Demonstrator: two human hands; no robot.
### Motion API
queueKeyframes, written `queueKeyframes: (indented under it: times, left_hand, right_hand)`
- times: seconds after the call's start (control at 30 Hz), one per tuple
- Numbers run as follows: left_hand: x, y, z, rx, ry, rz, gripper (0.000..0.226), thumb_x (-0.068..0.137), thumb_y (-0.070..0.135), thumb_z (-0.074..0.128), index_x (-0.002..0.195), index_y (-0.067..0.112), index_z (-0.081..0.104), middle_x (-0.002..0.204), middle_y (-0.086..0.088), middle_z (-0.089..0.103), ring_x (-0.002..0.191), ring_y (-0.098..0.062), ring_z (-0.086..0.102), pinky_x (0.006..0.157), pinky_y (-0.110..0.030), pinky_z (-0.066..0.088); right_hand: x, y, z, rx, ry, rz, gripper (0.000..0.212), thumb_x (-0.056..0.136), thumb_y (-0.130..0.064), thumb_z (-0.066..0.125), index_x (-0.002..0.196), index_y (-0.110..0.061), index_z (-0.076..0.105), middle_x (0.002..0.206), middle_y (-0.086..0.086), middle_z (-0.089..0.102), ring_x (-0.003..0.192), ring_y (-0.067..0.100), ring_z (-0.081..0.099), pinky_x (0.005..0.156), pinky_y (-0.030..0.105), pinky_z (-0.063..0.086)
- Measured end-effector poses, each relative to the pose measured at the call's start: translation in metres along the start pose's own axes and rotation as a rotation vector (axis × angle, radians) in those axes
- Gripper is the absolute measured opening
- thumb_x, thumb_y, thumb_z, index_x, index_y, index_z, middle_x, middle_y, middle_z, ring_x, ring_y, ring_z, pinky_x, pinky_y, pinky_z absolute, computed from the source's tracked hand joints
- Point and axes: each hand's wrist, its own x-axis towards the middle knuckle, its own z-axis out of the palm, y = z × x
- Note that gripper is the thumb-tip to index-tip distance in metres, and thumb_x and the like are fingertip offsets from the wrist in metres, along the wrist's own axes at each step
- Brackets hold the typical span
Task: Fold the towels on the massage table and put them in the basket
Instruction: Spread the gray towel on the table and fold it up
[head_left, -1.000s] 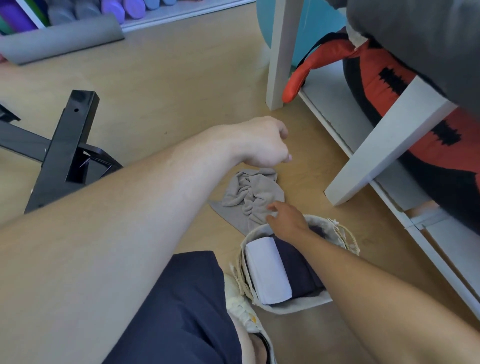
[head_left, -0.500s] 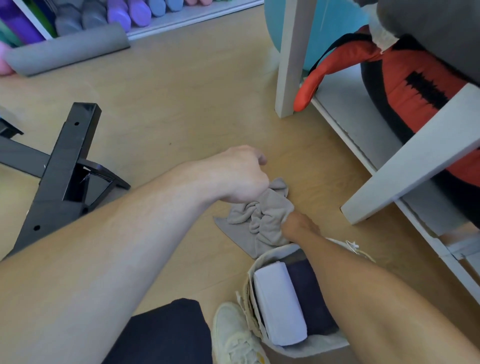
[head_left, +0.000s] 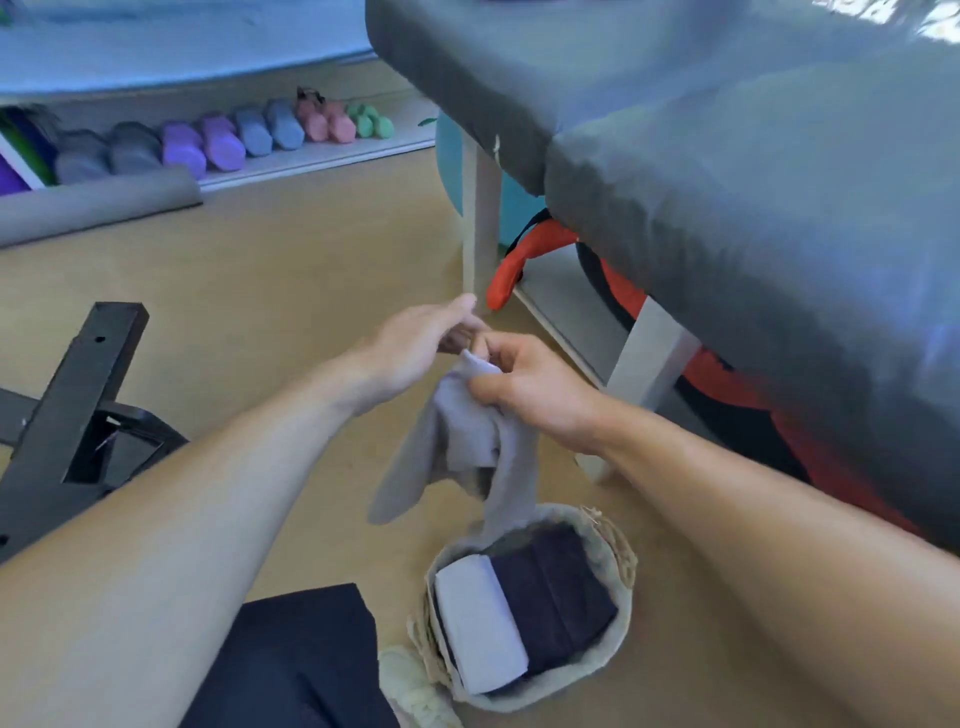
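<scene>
Lifted off the floor since half a second ago, the grey towel now hangs in the air above the basket, where earlier it lay crumpled on the wood beside the rim. Both hands have risen with it, and the view has tipped up, so the padded top of the grey massage desk now fills the upper right.

No brand, label or writing can be read anywhere; motion blur softens the whole picture.

The grey towel is a plain, soft cloth, unfolded and bunched, with one flap drooping to the left and a longer tail reaching down to the far rim of the basket. The right hand pinches its top edge with curled fingers and thumb. The left hand is just beside it at the same top corner, fingers stretched out and relaxed; whether they touch the cloth I cannot tell.

The basket is a pale, round woven one standing on the wooden floor near the desk's white leg. Inside lie a folded white towel on the left and a folded dark navy towel touching it on the right.

A row of coloured dumbbells stands on a low shelf at the far wall, with a black metal frame at the left.
</scene>
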Motion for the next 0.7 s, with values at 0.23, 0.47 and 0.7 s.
queueKeyframes:
  times: [0.23,0.47,0.7]
  left_hand:
    - [-0.036,0.031,0.009,-0.105,-0.578,-0.144,0.108,0.052,0.1,0.051,0.077,-0.005,0.065,0.079,-0.022,0.062,0.074,-0.03,0.054,0.076,-0.031,0.045]
    - [-0.08,0.062,0.059,-0.147,-0.814,0.075,0.066,0.062,0.06,0.088,0.096,0.006,0.073,0.082,-0.004,0.069,0.075,-0.014,0.062,0.068,-0.024,0.047]
    - [-0.088,0.115,0.084,-0.357,-0.565,0.272,0.067,0.053,0.032,0.098,0.078,-0.01,0.052,0.079,-0.018,0.048,0.075,-0.026,0.046,0.064,-0.034,0.034]
  right_hand:
    - [-0.088,-0.08,-0.04,-0.193,-0.151,0.104,0.023,0.079,0.003,0.06,0.072,-0.015,0.049,0.064,-0.004,0.048,0.062,0.009,0.044,0.058,0.025,0.037]
    - [-0.158,-0.122,-0.068,-0.2,0.007,0.045,0.021,0.078,0.006,0.066,0.076,-0.01,0.054,0.065,-0.005,0.049,0.063,0.009,0.042,0.058,0.022,0.036]
    - [-0.225,-0.15,-0.096,-0.122,-0.079,0.14,0.037,0.082,-0.004,0.078,0.075,-0.019,0.045,0.067,-0.002,0.043,0.061,0.013,0.04,0.053,0.026,0.03]
